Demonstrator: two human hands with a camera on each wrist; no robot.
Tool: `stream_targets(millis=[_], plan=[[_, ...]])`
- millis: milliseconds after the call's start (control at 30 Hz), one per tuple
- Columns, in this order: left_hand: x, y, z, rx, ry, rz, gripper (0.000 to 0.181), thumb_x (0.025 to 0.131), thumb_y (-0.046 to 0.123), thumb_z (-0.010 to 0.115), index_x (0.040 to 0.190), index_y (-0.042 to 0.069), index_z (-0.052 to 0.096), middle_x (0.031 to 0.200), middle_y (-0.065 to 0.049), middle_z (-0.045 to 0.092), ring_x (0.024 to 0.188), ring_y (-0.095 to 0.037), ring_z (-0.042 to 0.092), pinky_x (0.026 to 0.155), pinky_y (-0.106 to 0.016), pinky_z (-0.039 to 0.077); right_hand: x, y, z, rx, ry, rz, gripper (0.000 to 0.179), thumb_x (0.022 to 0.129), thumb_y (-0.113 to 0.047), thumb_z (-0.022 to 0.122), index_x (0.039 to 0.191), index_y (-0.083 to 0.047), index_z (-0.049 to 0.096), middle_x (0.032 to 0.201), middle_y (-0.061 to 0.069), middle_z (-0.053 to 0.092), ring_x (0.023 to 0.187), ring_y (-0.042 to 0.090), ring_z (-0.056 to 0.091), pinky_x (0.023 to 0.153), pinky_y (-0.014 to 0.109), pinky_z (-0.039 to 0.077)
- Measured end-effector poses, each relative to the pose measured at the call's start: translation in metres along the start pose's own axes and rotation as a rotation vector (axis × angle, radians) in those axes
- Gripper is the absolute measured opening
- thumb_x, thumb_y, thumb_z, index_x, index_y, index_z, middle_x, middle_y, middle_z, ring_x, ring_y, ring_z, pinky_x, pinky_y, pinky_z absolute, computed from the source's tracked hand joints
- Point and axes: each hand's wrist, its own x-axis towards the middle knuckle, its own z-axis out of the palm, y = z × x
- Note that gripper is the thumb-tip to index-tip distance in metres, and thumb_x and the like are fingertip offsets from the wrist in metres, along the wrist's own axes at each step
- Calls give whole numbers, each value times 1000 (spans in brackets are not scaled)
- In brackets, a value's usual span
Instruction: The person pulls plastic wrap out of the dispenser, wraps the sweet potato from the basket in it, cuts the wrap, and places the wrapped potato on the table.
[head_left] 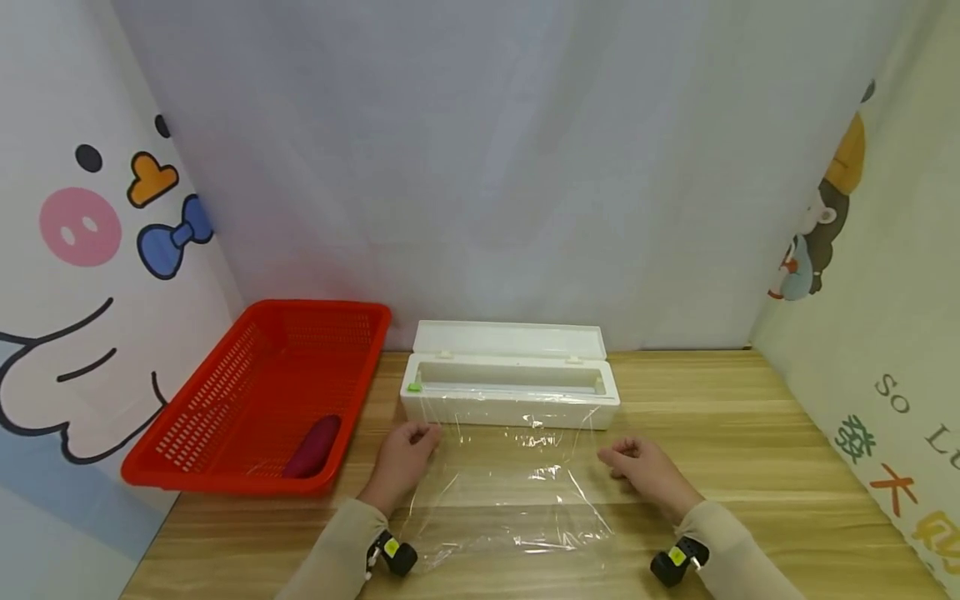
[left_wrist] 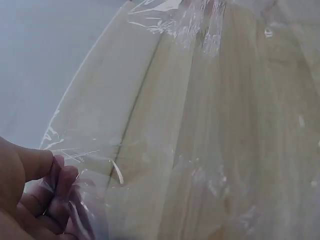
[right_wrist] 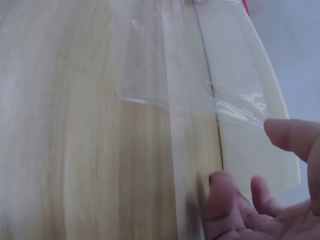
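Observation:
A sheet of clear cling film [head_left: 517,496] runs from the white cling film dispenser [head_left: 510,412] toward the front of the wooden table. Its lid [head_left: 510,340] is tipped back. My left hand [head_left: 405,460] pinches the film's left edge beside the dispenser's front; in the left wrist view the film [left_wrist: 80,200] bunches at the thumb and fingers. By the film's right edge is my right hand [head_left: 647,473]. Its thumb [right_wrist: 282,134] and fingers stand apart in the right wrist view, the thumb close to the film's edge; I cannot tell whether they touch.
At the left of the table [head_left: 750,467] stands a red plastic basket [head_left: 360,396] holding a dark red, elongated thing [head_left: 313,447] like a sweet potato. A green slider [head_left: 415,387] sits at the dispenser's left end. Behind hangs a pale curtain [head_left: 480,167].

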Motion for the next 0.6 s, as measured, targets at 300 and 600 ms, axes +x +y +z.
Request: stream_targets(millis=[300,600], plan=[[1,0,14,-163,-29,11,20,92,19,63,88,0,67,68,-1,58,60,-10,51,53,-23,43,6,-1,13,-5,-11,-35,31,87,-27,67,99,2,67,73,0,58,69,14,49,60,26,40],[-3,4,28,-301,25,-53,21,90,23,66,87,2,63,68,0,58,59,-10,55,49,-20,45,4,-1,6,152,-30,16,23,91,-19,59,90,3,63,73,2,60,61,10,51,51,22,43]])
